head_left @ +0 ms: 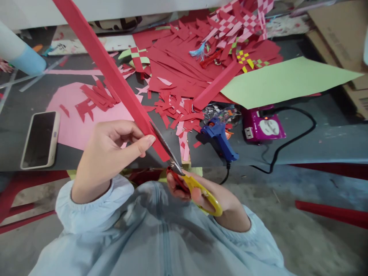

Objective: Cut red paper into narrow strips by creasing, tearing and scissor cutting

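Observation:
My left hand [110,151] pinches a long red paper strip [106,69] that rises from near my chest to the upper left. My right hand [207,199] grips scissors [186,180] with yellow and red handles. The steel blades are set against the strip's lower end, just right of my left thumb. Both hands are over the near edge of the dark table [316,142], above my light blue sleeves.
A heap of red paper strips [184,73] and woven paper pieces [238,23] covers the table's middle. A phone [40,140] lies left on pink paper [71,119]. A blue glue gun [220,140], a magenta power socket [263,128], a green sheet [284,80] and cardboard [339,34] are to the right.

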`<state>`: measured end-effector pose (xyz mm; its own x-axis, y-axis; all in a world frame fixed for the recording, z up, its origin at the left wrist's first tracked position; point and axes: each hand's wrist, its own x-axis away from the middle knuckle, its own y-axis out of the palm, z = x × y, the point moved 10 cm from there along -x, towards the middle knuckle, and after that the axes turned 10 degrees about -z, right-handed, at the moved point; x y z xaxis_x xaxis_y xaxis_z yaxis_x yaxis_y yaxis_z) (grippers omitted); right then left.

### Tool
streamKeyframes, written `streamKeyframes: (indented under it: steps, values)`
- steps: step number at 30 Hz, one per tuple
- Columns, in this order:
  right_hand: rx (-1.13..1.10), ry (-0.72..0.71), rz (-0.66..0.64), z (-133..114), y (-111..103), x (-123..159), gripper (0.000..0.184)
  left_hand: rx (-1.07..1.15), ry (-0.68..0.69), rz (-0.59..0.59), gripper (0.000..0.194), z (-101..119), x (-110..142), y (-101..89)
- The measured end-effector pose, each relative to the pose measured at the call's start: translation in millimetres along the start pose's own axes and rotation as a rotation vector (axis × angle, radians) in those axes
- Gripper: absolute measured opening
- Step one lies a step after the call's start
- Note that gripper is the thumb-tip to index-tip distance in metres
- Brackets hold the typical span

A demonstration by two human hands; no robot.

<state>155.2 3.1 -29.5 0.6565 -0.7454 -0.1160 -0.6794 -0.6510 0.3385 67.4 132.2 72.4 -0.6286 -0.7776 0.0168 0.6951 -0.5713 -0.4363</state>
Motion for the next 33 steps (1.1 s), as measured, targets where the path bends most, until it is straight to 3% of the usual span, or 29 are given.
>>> streamKeyframes:
  steps: [11,15,27,33]
  values:
    - [-0.018,0.076,0.046,12.2,0.1,1.8,0.048,0.015,-0.09,0.018,0.019,-8.5,3.7,-1.0]
    - [-0.024,0.061,0.089,7.4,-1.4,2.2,0.043,0.032,-0.086,-0.003,0.019,-8.5,2.9,-0.5]
    - [-0.012,-0.02,0.017,2.8,-3.9,0.2,0.036,-0.019,-0.131,0.014,0.019,-13.5,5.8,-2.6]
    - [-0.024,-0.021,0.058,1.8,-4.9,2.7,0.034,0.003,-0.124,-0.001,0.021,-14.4,4.5,-2.1]
